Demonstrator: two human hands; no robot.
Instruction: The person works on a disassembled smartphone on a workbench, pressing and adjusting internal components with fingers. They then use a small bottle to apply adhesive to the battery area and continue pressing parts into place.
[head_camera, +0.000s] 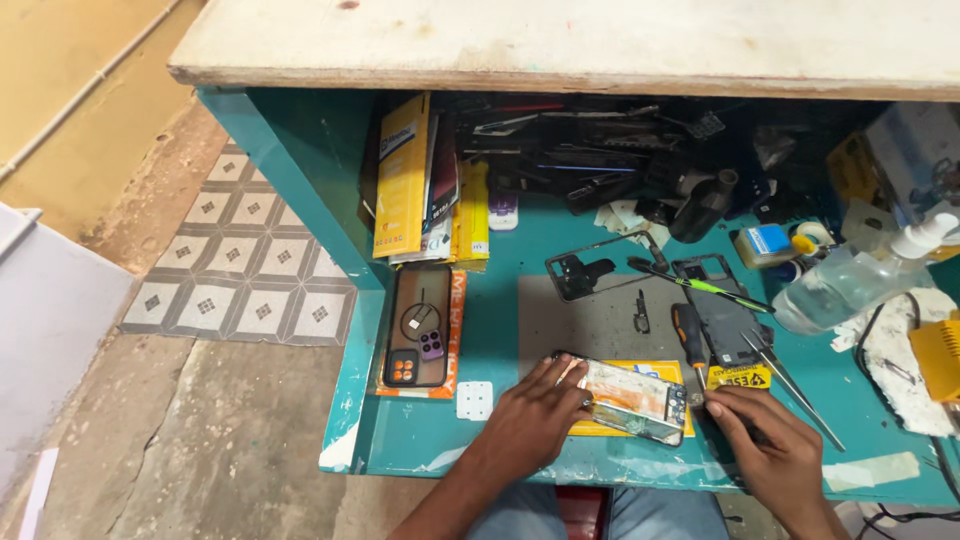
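Teal-painted table (430, 440) under a raw wooden shelf (560, 40), patterned floor tiles (240, 270) off to the left, clutter packed along the back wall. Near the front edge, about the middle: an opened phone (635, 398), back off, pale inner parts and shielding showing, lying flat on a yellow card (660, 372) over a grey mat (590, 320).

Left hand (530, 420) spread over the phone's left end, fingers (572, 372) curled onto its top-left corner, pinning it down rather than lifting it. Right hand (775, 440) at the phone's right end, fingers bent and close together, tips touching or just beside the lower right corner; whether anything small sits pinched in there, cannot tell.

Handling, judged from the look: light, thin, stiff along the frame but fragile everywhere inside; bare boards, flex ribbons, possibly glass underneath. Safest hold by the long side rails, fingertips only, off the exposed middle. Slick metal edges, likely to skate on that card unless held down.

Just right of the phone: an orange-and-black screwdriver (690, 340), tweezers (790, 380) lying diagonally, a dark back cover (725, 300). Further back, a bare phone frame (590, 268) and a green-tipped tool (700, 286). Left side: a cased phone (418, 325) on its packet. Right edge: a clear spray bottle (850, 285) on its side.
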